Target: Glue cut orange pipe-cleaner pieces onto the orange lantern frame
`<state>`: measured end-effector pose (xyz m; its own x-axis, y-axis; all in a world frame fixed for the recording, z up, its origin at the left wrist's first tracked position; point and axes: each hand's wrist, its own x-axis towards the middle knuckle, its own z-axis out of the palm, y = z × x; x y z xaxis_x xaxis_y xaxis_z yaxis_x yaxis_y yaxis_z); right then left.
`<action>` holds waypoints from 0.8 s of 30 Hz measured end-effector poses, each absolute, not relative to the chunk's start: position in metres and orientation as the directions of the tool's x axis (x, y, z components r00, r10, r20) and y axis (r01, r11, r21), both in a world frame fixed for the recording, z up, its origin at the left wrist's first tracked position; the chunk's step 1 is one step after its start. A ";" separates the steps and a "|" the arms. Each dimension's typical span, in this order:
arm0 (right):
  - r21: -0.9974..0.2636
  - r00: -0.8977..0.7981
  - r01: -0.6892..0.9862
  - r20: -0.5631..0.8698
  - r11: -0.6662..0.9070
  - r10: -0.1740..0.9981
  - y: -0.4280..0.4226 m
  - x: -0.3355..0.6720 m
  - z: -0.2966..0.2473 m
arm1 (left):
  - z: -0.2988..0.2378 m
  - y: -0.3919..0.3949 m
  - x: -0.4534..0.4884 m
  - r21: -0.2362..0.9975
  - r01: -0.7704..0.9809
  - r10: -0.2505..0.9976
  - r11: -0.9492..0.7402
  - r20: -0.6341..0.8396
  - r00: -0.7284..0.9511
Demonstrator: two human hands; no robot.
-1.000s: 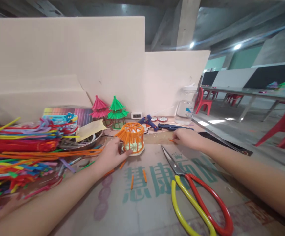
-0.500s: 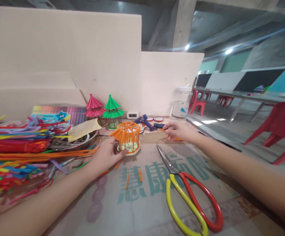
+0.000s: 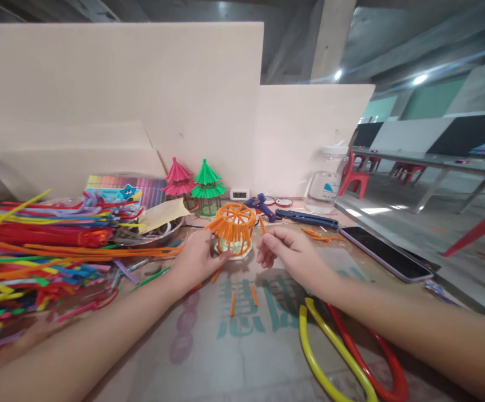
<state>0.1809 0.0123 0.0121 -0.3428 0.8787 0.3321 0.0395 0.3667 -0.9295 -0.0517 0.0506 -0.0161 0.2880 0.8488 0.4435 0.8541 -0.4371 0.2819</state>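
Note:
My left hand (image 3: 201, 252) grips the pale base of a small orange pavilion model (image 3: 233, 226) made of pipe cleaners, its thumb along the near edge. The model stands upright, with a fringe of orange pieces round part of its roof ring. Just right of it, my right hand (image 3: 282, 251) pinches a short orange pipe cleaner piece (image 3: 262, 225) between thumb and fingers, apart from the model. Two cut orange pieces (image 3: 232, 304) lie on the cardboard in front. Big scissors with yellow and red handles (image 3: 315, 357) lie beneath my right forearm, which hides their blades.
Bundles of coloured pipe cleaners (image 3: 50, 234) cover the left side. Behind stand a pink pavilion (image 3: 178, 178), a green pavilion (image 3: 207, 187), a small clock (image 3: 239, 194), a glue gun (image 3: 261, 206) and a bottle (image 3: 326, 178). A blue-handled tool (image 3: 307, 218) and a phone (image 3: 385, 254) lie right.
My right hand has come from beside the blue-handled tool, leftward and nearer, to the model with an orange piece. My left hand still holds the model. The view has turned slightly left.

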 end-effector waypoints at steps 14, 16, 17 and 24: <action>-0.895 -0.330 0.178 0.337 0.409 0.882 0.007 0.173 0.004 | -0.013 0.046 -0.049 0.236 0.839 0.809 -0.490 0.481 0.337; -0.911 -0.332 0.170 0.307 0.377 0.892 0.007 0.172 0.004 | -0.013 0.046 -0.049 0.239 0.839 0.809 -0.489 0.485 0.333; -0.917 -0.334 0.162 0.296 0.364 0.895 0.007 0.171 0.004 | -0.014 0.046 -0.049 0.238 0.842 0.810 -0.485 0.484 0.330; -0.938 -0.323 0.142 0.259 0.317 0.910 0.007 0.169 0.005 | -0.014 0.046 -0.050 0.183 0.845 0.787 -0.503 0.500 0.360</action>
